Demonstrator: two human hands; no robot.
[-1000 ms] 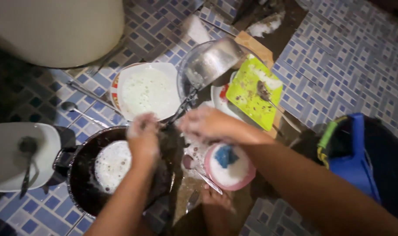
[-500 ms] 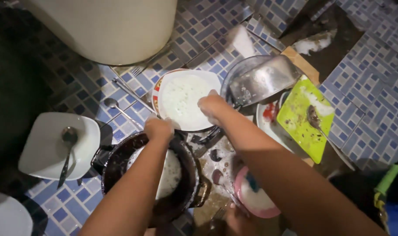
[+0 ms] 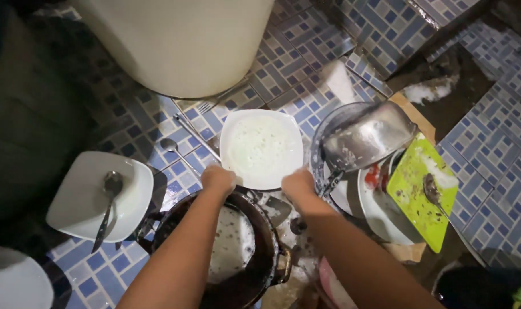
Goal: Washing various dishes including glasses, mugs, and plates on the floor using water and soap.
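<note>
White square plate [image 3: 262, 147], filmed over with soapy foam, sits low over the blue-and-white tiled floor [image 3: 306, 94], and we hold it by its near edge with both hands. Our left hand [image 3: 218, 179] has its grip closed on the near left corner, and our right hand [image 3: 298, 186] has its grip closed on the near right corner. Just below our hands sits a dark round pot [image 3: 226, 252] with suds inside. To the left, a second white square plate [image 3: 100, 195] carries a metal spoon [image 3: 108, 197], and another spoon [image 3: 175, 150] lies on the tiles beside it. To the right, a steel pan [image 3: 368, 137] leans over a clear glass bowl [image 3: 329, 129], next to a lime-green square plate [image 3: 422, 191] with a spoon on it. A large cream-coloured bucket [image 3: 180, 40] stands beyond the held plate.
</note>
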